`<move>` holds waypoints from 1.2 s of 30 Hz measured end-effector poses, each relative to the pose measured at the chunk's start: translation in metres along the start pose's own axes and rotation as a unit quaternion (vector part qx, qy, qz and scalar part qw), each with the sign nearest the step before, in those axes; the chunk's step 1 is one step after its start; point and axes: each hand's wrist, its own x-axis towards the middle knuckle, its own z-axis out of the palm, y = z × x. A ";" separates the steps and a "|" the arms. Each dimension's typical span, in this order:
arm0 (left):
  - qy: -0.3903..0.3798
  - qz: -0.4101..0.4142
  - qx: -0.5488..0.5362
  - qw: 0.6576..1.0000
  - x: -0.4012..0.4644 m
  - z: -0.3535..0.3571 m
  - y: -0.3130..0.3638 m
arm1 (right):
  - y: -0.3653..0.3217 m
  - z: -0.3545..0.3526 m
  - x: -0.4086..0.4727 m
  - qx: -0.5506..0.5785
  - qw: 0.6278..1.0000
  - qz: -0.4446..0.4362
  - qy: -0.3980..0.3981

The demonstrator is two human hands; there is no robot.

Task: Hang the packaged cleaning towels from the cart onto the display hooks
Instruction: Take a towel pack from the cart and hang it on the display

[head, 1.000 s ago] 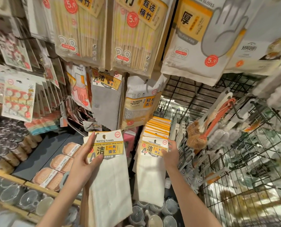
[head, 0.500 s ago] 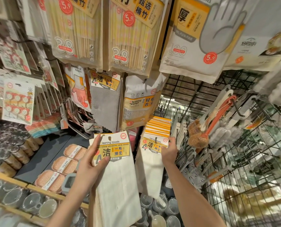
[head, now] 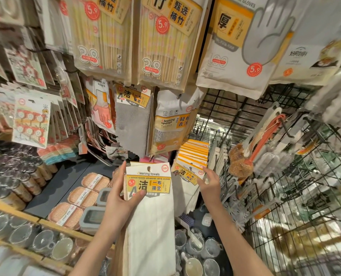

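Below the hanging gray towel pack [head: 133, 124], your left hand [head: 121, 198] pinches a pack of cleaning towels [head: 148, 188] by its card's left edge, thumb on the front, fingers up the side; the white cloth hangs down. Just to its right, hung towel packs [head: 191, 166] crowd one hook, their card tops stacked tight. Your right hand [head: 209, 182] hovers with fingers spread and holding nothing, touching or nearly touching the front card's right edge. A narrow gap separates held pack and hung row. Right of the row, a wire grid [head: 285, 196] carries brushes [head: 243, 158]. Lower left, a shelf edge [head: 46, 222] fronts lidded boxes [head: 80, 198].
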 end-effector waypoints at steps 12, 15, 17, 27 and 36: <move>0.010 0.012 -0.075 0.997 -0.020 0.016 0.004 | -0.075 0.012 -0.075 0.136 0.971 -0.018 -0.195; 0.002 0.010 -0.088 0.996 -0.025 0.019 0.009 | -0.077 0.012 -0.080 0.155 0.968 -0.004 -0.199; -0.004 0.015 -0.088 0.996 -0.027 0.020 0.011 | -0.079 0.012 -0.080 0.165 0.965 0.003 -0.205; -0.008 0.002 -0.103 0.995 -0.026 0.017 0.013 | -0.085 0.006 -0.080 0.185 0.971 0.004 -0.149; 0.011 -0.008 -0.122 0.992 -0.018 0.019 0.011 | -0.080 0.000 -0.072 0.151 0.969 -0.015 -0.195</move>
